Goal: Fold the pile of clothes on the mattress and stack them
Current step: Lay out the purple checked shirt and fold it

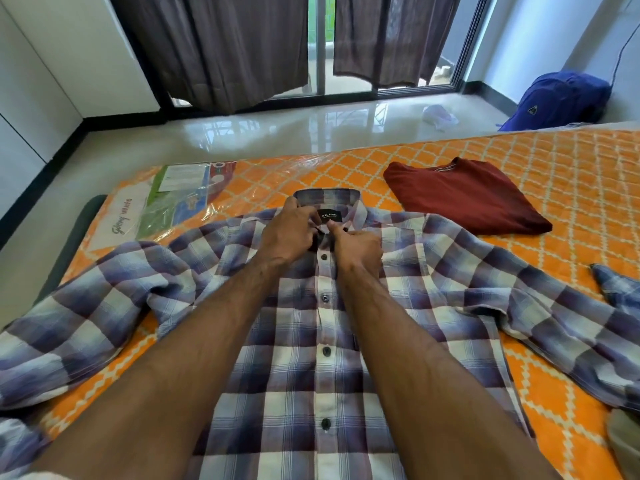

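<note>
Checked shirt (311,341) spread front-up on the orange mattress (554,202), left hand (289,233) and right hand (356,249) pinching its collar placket, folded red shirt (464,199) beyond, sleeves cut off by frame edges, bare mattress far right.

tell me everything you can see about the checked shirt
The checked shirt is woven-looking cloth in blue, purple and white checks, with dark buttons fastened down the front. It lies face up on the orange mattress, sleeves spread to both sides. The left hand and right hand pinch its placket just below the collar.
</note>
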